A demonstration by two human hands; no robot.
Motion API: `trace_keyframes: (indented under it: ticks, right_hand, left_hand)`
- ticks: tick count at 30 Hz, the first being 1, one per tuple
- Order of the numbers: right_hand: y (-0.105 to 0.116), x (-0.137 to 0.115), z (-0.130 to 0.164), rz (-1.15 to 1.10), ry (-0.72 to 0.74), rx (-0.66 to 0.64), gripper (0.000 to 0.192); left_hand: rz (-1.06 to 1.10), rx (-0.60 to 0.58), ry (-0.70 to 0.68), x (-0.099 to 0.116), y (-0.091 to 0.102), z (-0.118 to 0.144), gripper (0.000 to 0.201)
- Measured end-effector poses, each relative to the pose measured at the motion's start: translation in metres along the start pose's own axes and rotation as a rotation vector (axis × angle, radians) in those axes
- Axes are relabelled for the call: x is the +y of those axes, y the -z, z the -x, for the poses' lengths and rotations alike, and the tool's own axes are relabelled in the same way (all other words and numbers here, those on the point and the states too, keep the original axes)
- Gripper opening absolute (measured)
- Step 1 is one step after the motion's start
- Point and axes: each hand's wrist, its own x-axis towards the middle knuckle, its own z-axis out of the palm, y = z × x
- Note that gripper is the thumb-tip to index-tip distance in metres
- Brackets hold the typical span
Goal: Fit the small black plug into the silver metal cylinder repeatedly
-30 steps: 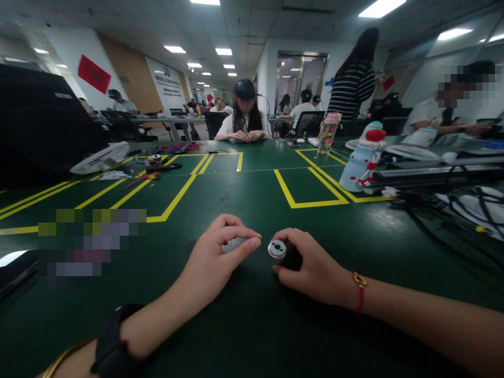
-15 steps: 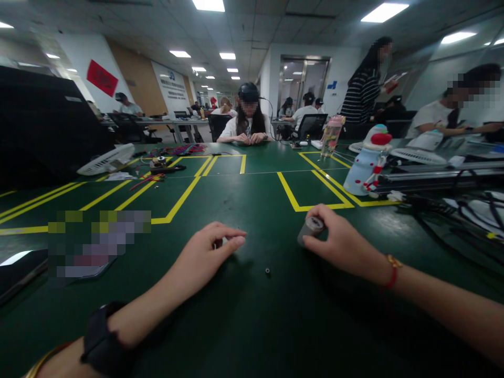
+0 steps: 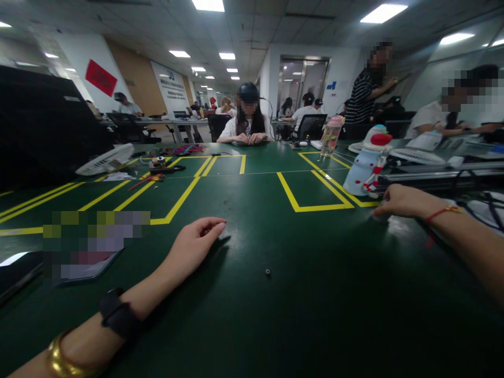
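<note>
My left hand (image 3: 199, 239) hovers low over the green table, left of the middle, with its fingers curled and the thumb tip close to the index finger. Whatever it may hold is hidden. Farther right, my right hand (image 3: 405, 202) is by the blue bottle (image 3: 357, 170), near the cables. Its fingers are bent and closed downward, and I cannot make out what is between them. The grey cylinder is not clearly visible. A tiny dark ring-shaped part (image 3: 268, 272) lies on the table between my hands.
Yellow tape (image 3: 325, 208) marks areas on the table (image 3: 236, 325). A phone-like item (image 3: 90, 268), partly pixelated, lies at left. Wires and small parts (image 3: 159, 164) are farther back. Metal rails (image 3: 452, 173) and cables (image 3: 488, 210) crowd the right. A person (image 3: 248, 118) sits opposite.
My right hand has moved right and away from me, from the table's middle to beside the bottle; the grey cylinder it held no longer shows. My left hand has drawn back leftward.
</note>
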Motion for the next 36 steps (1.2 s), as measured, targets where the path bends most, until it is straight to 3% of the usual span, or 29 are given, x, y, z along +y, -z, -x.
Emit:
trace_keyframes:
  ticks: [2,4,6,8,10,12,15,18,23,26,29,32,36]
  right_hand:
    - [0.003,-0.03,0.016,0.015,0.031,-0.03,0.052]
    - [0.004,-0.073,0.041,-0.069,0.189,-0.085,0.053]
    - [0.004,-0.12,0.073,-0.372,0.563,-0.258,0.039]
    - [0.003,-0.159,0.104,-0.566,0.778,-0.405,0.039]
    - [0.0,-0.183,0.128,-0.64,0.854,-0.445,0.036]
    - [-0.002,-0.191,0.14,-0.648,0.867,-0.43,0.026]
    - [-0.004,-0.182,0.136,-0.676,0.834,-0.415,0.021]
    - [0.002,-0.157,0.11,-0.628,0.7,-0.315,0.022]
    - [0.021,-0.088,0.046,-0.18,0.384,-0.126,0.029]
    - [0.028,-0.039,0.017,0.13,0.137,-0.208,0.029]
    - [0.026,-0.002,0.001,0.214,0.018,-0.338,0.022]
    - [0.023,0.016,-0.004,0.196,0.01,-0.393,0.021]
    - [0.023,0.018,-0.006,0.184,-0.005,-0.383,0.025]
  left_hand:
    - [0.012,0.006,0.002,0.0,0.0,0.0,0.034]
    - [0.012,0.01,0.003,0.0,-0.001,0.0,0.033]
    - [0.007,0.013,0.001,0.0,-0.001,0.0,0.033]
    - [0.003,0.014,-0.005,0.0,-0.001,0.001,0.033]
    - [0.0,0.009,-0.015,-0.001,-0.002,0.001,0.033]
    - [0.0,0.001,-0.017,-0.001,-0.001,0.001,0.034]
    - [0.002,-0.003,-0.01,-0.001,-0.001,0.001,0.036]
    - [-0.004,0.005,-0.017,-0.002,-0.001,0.001,0.035]
    - [-0.012,0.024,-0.004,0.0,-0.002,0.001,0.034]
    - [-0.014,0.025,-0.007,0.0,-0.002,0.002,0.034]
    - [-0.018,0.011,-0.009,0.0,-0.002,0.001,0.035]
    - [-0.024,0.0,-0.008,-0.001,-0.002,0.001,0.035]
    - [-0.026,0.005,-0.003,-0.002,-0.002,0.002,0.034]
